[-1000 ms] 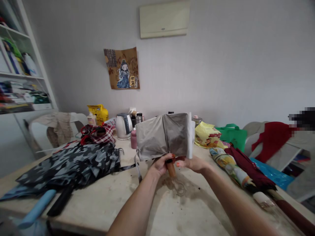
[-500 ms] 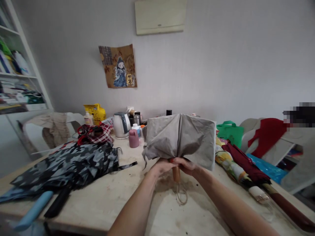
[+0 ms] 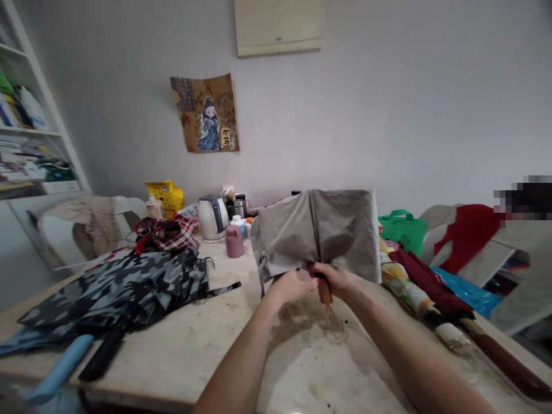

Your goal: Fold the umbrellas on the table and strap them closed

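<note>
A grey folding umbrella (image 3: 284, 233) is in front of me, its canopy partly spread and creased, above the table. My right hand (image 3: 334, 279) is wrapped around the top of its short wooden handle (image 3: 325, 292), close under the canopy. A thin cord loop (image 3: 335, 325) hangs from the handle's end. At the canopy's lower edge, my left hand (image 3: 292, 287) grips the umbrella from the left, its thumb reaching to the handle. Most of the left fingers are hidden by the fabric.
Left on the table (image 3: 181, 356) lies a camouflage umbrella (image 3: 142, 287) beside a light-blue handle (image 3: 62, 368). A kettle (image 3: 211, 218) and pink jug (image 3: 235, 241) stand behind. On the right lie a floral umbrella (image 3: 401, 282), a dark-red umbrella (image 3: 431, 284) and a green bag (image 3: 403, 233).
The umbrella's handle has swung to the right and tilted, and the canopy has risen slightly. My left hand has shifted a little away from my right hand, which keeps hold of the handle.
</note>
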A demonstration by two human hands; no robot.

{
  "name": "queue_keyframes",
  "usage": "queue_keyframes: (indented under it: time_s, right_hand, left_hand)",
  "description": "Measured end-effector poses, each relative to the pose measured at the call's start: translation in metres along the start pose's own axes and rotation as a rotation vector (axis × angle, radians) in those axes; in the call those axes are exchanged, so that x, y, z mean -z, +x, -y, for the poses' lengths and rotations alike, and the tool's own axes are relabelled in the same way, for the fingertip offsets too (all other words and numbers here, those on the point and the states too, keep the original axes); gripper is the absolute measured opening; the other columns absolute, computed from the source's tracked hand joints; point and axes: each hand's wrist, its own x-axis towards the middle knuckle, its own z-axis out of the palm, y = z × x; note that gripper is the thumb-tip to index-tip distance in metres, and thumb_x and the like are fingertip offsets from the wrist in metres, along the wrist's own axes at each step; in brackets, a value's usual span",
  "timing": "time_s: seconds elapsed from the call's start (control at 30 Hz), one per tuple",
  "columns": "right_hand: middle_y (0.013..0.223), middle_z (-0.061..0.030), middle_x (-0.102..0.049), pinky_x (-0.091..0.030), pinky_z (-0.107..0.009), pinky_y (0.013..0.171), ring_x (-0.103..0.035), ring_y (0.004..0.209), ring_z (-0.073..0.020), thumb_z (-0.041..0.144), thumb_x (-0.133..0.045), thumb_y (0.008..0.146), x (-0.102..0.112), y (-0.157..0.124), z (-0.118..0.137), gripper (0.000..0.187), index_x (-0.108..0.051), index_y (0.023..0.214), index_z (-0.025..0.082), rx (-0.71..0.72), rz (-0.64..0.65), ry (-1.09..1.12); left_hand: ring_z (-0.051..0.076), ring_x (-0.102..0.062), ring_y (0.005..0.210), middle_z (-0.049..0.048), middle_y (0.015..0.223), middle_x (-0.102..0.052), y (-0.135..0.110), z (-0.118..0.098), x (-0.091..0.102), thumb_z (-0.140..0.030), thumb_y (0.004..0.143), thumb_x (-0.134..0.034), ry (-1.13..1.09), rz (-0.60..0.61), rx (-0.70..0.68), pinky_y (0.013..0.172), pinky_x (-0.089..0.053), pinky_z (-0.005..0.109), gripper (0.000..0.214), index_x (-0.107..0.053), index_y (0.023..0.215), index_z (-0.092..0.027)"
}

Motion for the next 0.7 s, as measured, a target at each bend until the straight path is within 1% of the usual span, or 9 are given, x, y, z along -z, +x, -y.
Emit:
queue_keyframes:
  time_s: [0.03, 0.1, 0.17, 0.23, 0.3, 0.33, 0.4, 0.53, 0.7]
  right_hand:
    - [0.051, -0.0009, -0.056, -0.042, -0.027, 0.05, -0.049, 0.051, -0.013, 0.042, -0.07, 0.056, 0.005, 0.0, 0.006, 0.027, -0.058, 0.054, 0.018, 0.01, -0.043, 0.027]
    - [0.049, 0.001, -0.053, -0.04, -0.025, 0.048, -0.046, 0.049, -0.0105, 0.039, -0.07, 0.053, 0.016, 0.0, 0.017, 0.026, -0.055, 0.052, 0.019, 0.038, -0.134, 0.09]
    - [0.048, 0.0025, -0.05, -0.039, -0.023, 0.048, -0.044, 0.048, -0.0088, 0.036, -0.072, 0.049, 0.025, 0.0, 0.025, 0.026, -0.053, 0.051, 0.019, 0.063, -0.203, 0.133]
    - [0.047, 0.0033, -0.048, -0.037, -0.023, 0.047, -0.043, 0.047, -0.008, 0.033, -0.073, 0.046, 0.032, -0.001, 0.03, 0.025, -0.054, 0.051, 0.018, 0.073, -0.237, 0.157]
    - [0.047, 0.0035, -0.048, -0.036, -0.023, 0.046, -0.042, 0.047, -0.0076, 0.032, -0.073, 0.044, 0.037, -0.002, 0.032, 0.025, -0.054, 0.051, 0.018, 0.078, -0.247, 0.168]
    - [0.047, 0.0034, -0.048, -0.035, -0.023, 0.046, -0.042, 0.047, -0.0074, 0.032, -0.073, 0.043, 0.038, -0.003, 0.032, 0.025, -0.055, 0.051, 0.017, 0.078, -0.245, 0.17]
    - [0.048, 0.0034, -0.049, -0.035, -0.023, 0.047, -0.041, 0.047, -0.007, 0.033, -0.074, 0.043, 0.039, -0.003, 0.031, 0.026, -0.055, 0.051, 0.017, 0.068, -0.228, 0.161]
    - [0.046, 0.0017, -0.049, -0.034, -0.025, 0.048, -0.042, 0.048, -0.0087, 0.033, -0.075, 0.042, 0.039, -0.004, 0.025, 0.026, -0.056, 0.048, 0.017, 0.009, -0.16, 0.09]
    - [0.049, 0.0002, -0.052, -0.035, -0.027, 0.052, -0.045, 0.051, -0.0105, 0.037, -0.078, 0.041, 0.041, -0.005, 0.022, 0.029, -0.061, 0.05, 0.015, -0.033, -0.109, 0.007]
  left_hand:
    - [0.02, -0.056, 0.074, 0.0019, 0.071, -0.067, -0.002, -0.003, 0.003, -0.025, 0.053, -0.085, 0.1, 0.021, -0.007, 0.071, -0.041, 0.028, 0.027, -0.073, 0.076, -0.017]
    - [0.014, -0.049, 0.057, 0.0018, 0.06, -0.061, -0.006, -0.01, 0.008, -0.04, 0.055, -0.086, 0.224, 0.212, -0.008, 0.055, -0.035, 0.026, 0.035, -0.072, 0.073, -0.013]
    - [0.01, -0.041, 0.045, 0.0009, 0.052, -0.055, -0.009, -0.015, 0.012, -0.058, 0.058, -0.082, 0.086, 0.393, -0.083, 0.047, -0.028, 0.025, 0.049, -0.07, 0.066, -0.012]
    - [0.007, -0.036, 0.041, -0.0012, 0.049, -0.051, -0.009, -0.019, 0.016, -0.072, 0.064, -0.072, -0.254, 0.238, -0.259, 0.043, -0.024, 0.023, 0.058, -0.065, 0.063, -0.014]
    - [0.006, -0.038, 0.044, -0.0025, 0.054, -0.051, -0.006, -0.022, 0.021, -0.071, 0.072, -0.067, -0.499, -0.136, -0.429, 0.044, -0.028, 0.021, 0.055, -0.062, 0.067, -0.016]
    - [0.007, -0.042, 0.048, -0.0023, 0.059, -0.053, -0.004, -0.023, 0.023, -0.068, 0.074, -0.068, -0.535, -0.288, -0.478, 0.046, -0.032, 0.02, 0.052, -0.062, 0.073, -0.016]
    - [0.009, -0.052, 0.061, 0.0008, 0.073, -0.06, 0.0, -0.023, 0.025, -0.063, 0.073, -0.073, -0.448, -0.436, -0.51, 0.056, -0.042, 0.02, 0.049, -0.065, 0.087, -0.017]
    - [0.016, -0.061, 0.081, 0.0077, 0.091, -0.068, 0.004, -0.02, 0.022, -0.054, 0.069, -0.08, -0.131, -0.427, -0.441, 0.07, -0.048, 0.024, 0.051, -0.066, 0.1, -0.015]
    - [0.009, -0.046, 0.051, -0.0042, 0.056, -0.049, 0.0, -0.021, 0.015, -0.051, 0.075, -0.071, -0.06, -0.336, -0.327, 0.05, -0.036, 0.022, 0.037, -0.057, 0.07, -0.017]
